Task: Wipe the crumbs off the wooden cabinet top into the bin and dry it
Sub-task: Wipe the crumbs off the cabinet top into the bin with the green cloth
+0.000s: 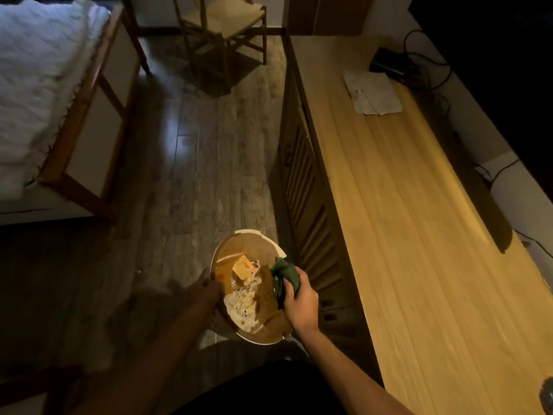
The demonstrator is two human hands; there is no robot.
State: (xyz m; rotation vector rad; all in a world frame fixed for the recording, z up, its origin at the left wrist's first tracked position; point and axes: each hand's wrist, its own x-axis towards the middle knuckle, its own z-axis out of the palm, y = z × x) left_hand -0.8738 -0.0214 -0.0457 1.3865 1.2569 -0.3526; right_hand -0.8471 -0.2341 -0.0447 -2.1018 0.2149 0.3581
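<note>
A round bin (250,287) with a pale rim sits low in the middle of the frame, on the wood-plank floor (191,151) just left of the cabinet's louvered front (302,187). Inside it lie crumpled white paper, a yellowish card and brown scraps. The right hand (299,301) is over the bin's right rim, fingers curled tight around a bunched dark green cloth (284,275) that hangs above the bin's contents. The left hand (206,292), in shadow, grips the bin's left rim, fingers wrapped over the edge. The wooden cabinet top (419,223) runs along the right side of the frame from the lower right corner toward the upper middle, its light grain lit warmly; whether any crumbs are on it cannot be told from this view. Toward its far end lies a folded white paper or cloth (372,92), and just beyond that a small black box (389,65) with dark cables trailing along the wall edge. In the upper middle stands a wooden chair (221,28) with a woven seat. The upper left holds a bed (45,85) with white bedding on a wooden frame.
</note>
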